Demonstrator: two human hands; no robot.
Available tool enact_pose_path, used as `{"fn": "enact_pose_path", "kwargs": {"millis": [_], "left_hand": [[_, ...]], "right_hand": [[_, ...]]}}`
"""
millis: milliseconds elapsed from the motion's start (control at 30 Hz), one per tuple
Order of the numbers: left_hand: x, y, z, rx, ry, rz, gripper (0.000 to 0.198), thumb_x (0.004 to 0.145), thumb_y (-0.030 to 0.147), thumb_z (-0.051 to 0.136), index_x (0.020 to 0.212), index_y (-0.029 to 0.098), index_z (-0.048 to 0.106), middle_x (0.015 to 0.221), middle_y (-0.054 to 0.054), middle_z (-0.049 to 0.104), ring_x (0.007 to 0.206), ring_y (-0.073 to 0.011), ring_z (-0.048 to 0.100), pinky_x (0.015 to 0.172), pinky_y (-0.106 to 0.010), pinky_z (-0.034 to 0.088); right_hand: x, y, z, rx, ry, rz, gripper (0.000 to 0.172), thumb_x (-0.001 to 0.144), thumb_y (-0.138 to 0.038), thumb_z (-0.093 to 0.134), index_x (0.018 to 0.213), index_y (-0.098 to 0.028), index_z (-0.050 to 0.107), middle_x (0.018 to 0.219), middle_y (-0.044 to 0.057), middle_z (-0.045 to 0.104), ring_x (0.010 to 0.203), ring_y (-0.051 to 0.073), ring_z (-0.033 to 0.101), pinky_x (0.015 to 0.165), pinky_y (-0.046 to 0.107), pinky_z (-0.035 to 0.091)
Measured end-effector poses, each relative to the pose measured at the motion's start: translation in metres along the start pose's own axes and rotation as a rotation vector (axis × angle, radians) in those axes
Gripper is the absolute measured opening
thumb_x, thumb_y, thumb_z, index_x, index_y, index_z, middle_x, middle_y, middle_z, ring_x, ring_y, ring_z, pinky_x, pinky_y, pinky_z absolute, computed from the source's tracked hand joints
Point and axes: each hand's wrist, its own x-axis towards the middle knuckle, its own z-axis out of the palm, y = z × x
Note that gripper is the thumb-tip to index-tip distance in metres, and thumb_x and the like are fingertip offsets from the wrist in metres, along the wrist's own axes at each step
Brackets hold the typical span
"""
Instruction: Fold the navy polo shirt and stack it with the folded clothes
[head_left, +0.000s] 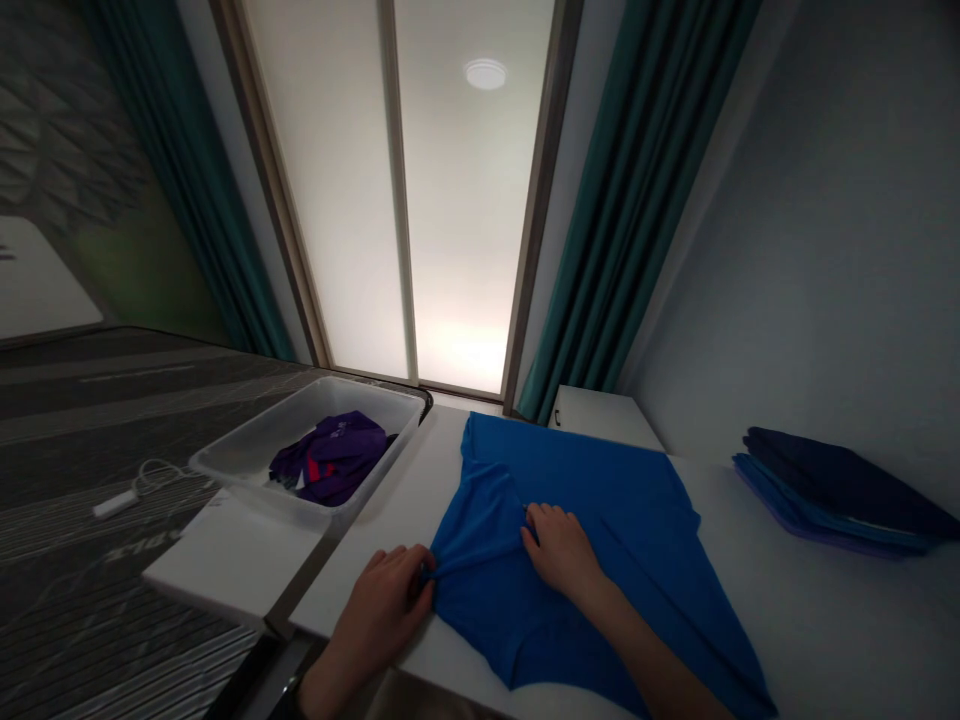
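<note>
A blue shirt (pixel 570 470) lies spread over the white table, with creases running between my two hands. At its left edge my left hand (pixel 390 595) pinches a bit of the fabric between thumb and fingers. My right hand (pixel 559 545) rests over the middle of the shirt, its thumb and fingers closed on a small fold of cloth. The fabric is drawn into ridges near both grips. Part of the shirt's near side is covered by my right forearm.
Left of the table, a translucent plastic bin (pixel 225 455) holds crumpled purple clothing (pixel 349 455). A stack of folded dark and blue garments (pixel 840 490) sits on the table's right side. A white cabinet (pixel 607 412) stands behind. A white power strip (pixel 116 503) with a cord lies at far left.
</note>
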Motion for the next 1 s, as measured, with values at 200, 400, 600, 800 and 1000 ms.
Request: {"fn": "enact_pose_path", "kwargs": {"millis": [200,400,600,800,1000], "left_hand": [[-0.001,0.005,-0.003,-0.008,0.002,-0.025,0.018,0.078,0.013,0.050,0.092,0.022,0.055,0.074,0.001,0.061,0.071,-0.0191,0.057,0.072,-0.033,0.036],[-0.004,0.007,-0.006,0.003,0.011,0.001,0.016,0.077,0.011,0.051,0.088,0.022,0.055,0.084,-0.001,0.062,0.080,-0.0193,0.058,0.074,-0.033,0.036],[-0.006,0.002,-0.006,0.013,-0.027,0.091,0.018,0.079,0.008,0.048,0.087,0.022,0.056,0.085,-0.001,0.062,0.077,-0.0177,0.058,0.073,-0.032,0.036],[-0.008,0.003,-0.009,0.024,-0.043,0.110,0.014,0.082,0.012,0.050,0.085,0.023,0.058,0.087,-0.002,0.061,0.079,-0.0192,0.057,0.074,-0.033,0.038],[-0.006,-0.003,0.000,0.020,-0.003,0.096,0.014,0.091,0.027,0.052,0.079,0.022,0.058,0.084,-0.003,0.062,0.077,-0.0196,0.057,0.071,-0.031,0.040]], "right_hand": [[0.011,0.009,0.003,0.239,0.000,0.025,0.007,0.094,-0.022,0.042,0.092,-0.022,0.048,0.078,0.001,0.062,0.067,0.016,0.060,0.057,0.025,0.034],[0.014,0.021,0.012,0.228,0.016,0.029,0.033,0.093,-0.024,0.041,0.126,-0.024,0.045,0.083,0.003,0.064,0.071,0.019,0.063,0.059,0.026,0.039],[0.008,0.025,0.021,0.203,0.032,0.011,0.040,0.093,-0.024,0.036,0.132,-0.022,0.045,0.102,0.008,0.067,0.083,0.022,0.066,0.071,0.033,0.046],[0.005,0.025,0.016,0.224,0.049,-0.004,0.042,0.093,-0.026,0.037,0.134,-0.022,0.045,0.096,0.007,0.067,0.082,0.022,0.065,0.078,0.036,0.047],[0.000,0.024,0.016,0.184,0.084,0.017,0.042,0.093,-0.023,0.037,0.134,-0.019,0.047,0.097,0.008,0.067,0.091,0.024,0.063,0.086,0.039,0.044]]}}
